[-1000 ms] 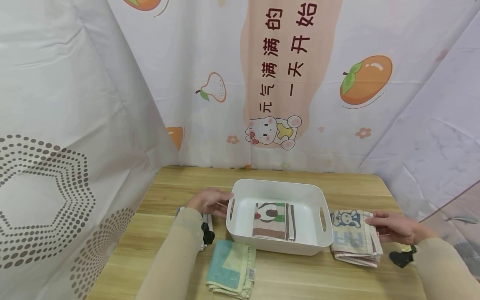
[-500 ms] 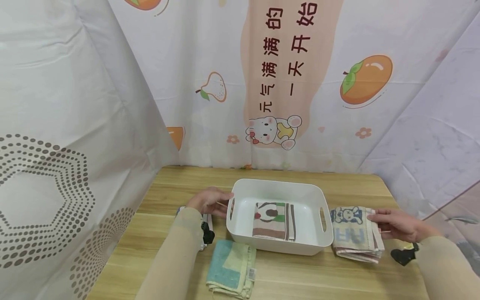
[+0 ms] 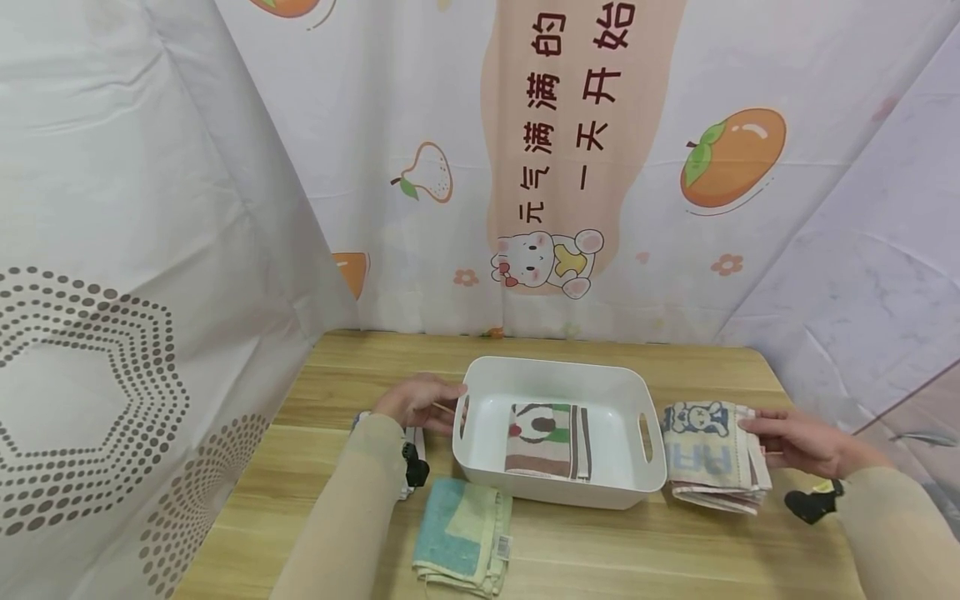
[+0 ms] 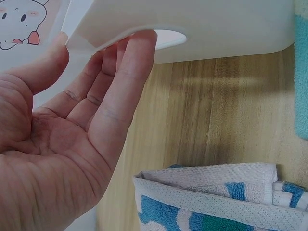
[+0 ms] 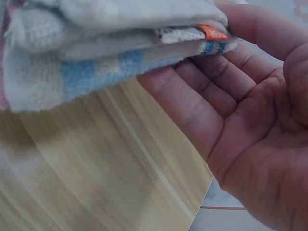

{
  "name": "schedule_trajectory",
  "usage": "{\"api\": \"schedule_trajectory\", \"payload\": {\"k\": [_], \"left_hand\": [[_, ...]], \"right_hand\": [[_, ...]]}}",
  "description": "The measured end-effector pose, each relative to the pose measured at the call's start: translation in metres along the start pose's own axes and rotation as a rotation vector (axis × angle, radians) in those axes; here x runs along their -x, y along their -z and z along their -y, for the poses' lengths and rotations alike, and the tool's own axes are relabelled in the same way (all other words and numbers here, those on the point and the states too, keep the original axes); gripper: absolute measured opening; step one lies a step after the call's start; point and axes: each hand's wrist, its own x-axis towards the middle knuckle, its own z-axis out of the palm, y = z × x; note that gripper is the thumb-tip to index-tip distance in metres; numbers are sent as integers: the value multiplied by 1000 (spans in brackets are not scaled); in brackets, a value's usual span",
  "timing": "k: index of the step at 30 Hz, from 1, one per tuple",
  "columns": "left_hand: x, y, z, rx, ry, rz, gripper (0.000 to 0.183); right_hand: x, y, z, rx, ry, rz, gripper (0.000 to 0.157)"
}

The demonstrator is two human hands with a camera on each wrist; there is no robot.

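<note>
A white plastic bin with oval handle holes stands in the middle of the table. My left hand grips its left end; in the left wrist view the thumb is at the rim and the fingertips reach the handle hole. Inside the bin lies a folded brown-striped towel. To the bin's right, my right hand pinches a folded beige towel with a blue bear by its right edge. In the right wrist view the fingers pass under this towel, which is lifted off the table.
A folded teal and yellow towel lies in front of the bin. Another folded towel, blue and white, lies on the wooden table by my left wrist, mostly hidden in the head view. Curtains hang behind and beside the table.
My right hand has risen slightly and shifted a little away from me, carrying the bear towel up with it. The left hand and the bin have stayed put.
</note>
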Motion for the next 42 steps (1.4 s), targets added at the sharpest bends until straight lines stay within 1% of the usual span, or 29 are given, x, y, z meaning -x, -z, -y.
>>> {"api": "schedule_trajectory", "payload": {"k": [6,12,15,21,29,37,42], "left_hand": [[0,1,0,-3,0,-3,47],[-1,1,1,-8,-2,-10,47],[-1,1,1,-8,-3,-17,47],[-1,1,0,-5,-4,-16,46],[0,0,0,-13,-9,-13,44],[0,0,0,-13,-12,-14,45],[2,-1,-1,-9,-14,-16,44]], "right_hand": [[-1,0,6,-10,19,20,35],[-1,1,11,-41,46,58,39],[-1,2,14,-46,45,63,41],[2,2,19,-44,35,42,41],[3,-3,30,-53,29,1,39],[5,-6,38,-20,43,-41,35],[6,-7,44,-20,72,-34,36]]}}
